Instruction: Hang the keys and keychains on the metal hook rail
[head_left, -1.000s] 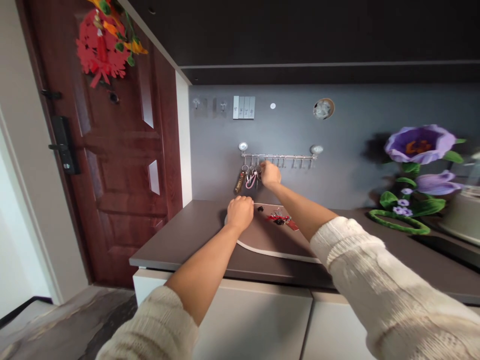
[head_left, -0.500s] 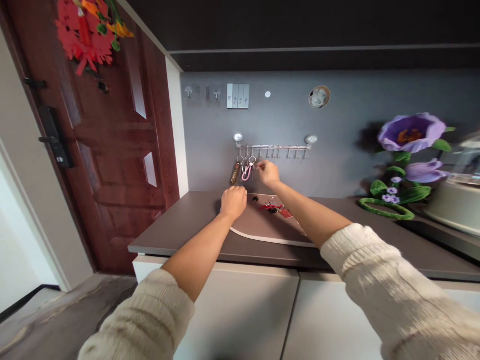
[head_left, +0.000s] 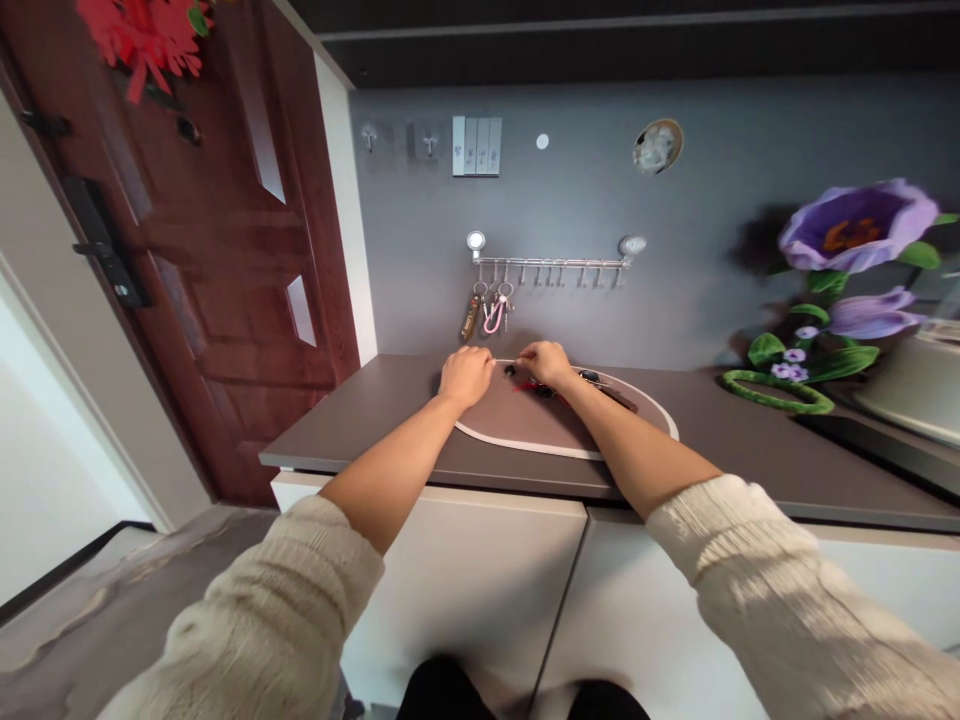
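An oval tray (head_left: 645, 415) with a pale rim lies on the dark countertop (head_left: 360, 425). My left hand (head_left: 466, 375) rests on the tray's left edge with its fingers curled into a fist. My right hand (head_left: 547, 363) is down over the tray, fingers bent over a bunch of keys with a red tag (head_left: 534, 388); whether it grips them is unclear. More keys (head_left: 600, 382) lie further right in the tray. Above, a metal hook rail (head_left: 551, 262) on the wall carries key rings (head_left: 491, 310) at its left end.
A dark red door (head_left: 187, 270) with a black handle stands at the left. Purple artificial flowers (head_left: 847, 270) and a grey pot (head_left: 911, 385) sit at the right of the counter. White cabinet fronts (head_left: 465, 580) are below. Switches (head_left: 475, 146) are on the grey wall.
My right hand came down from the hook rail to the keys in the tray. My left hand stayed on the tray's edge. The view tilted downward.
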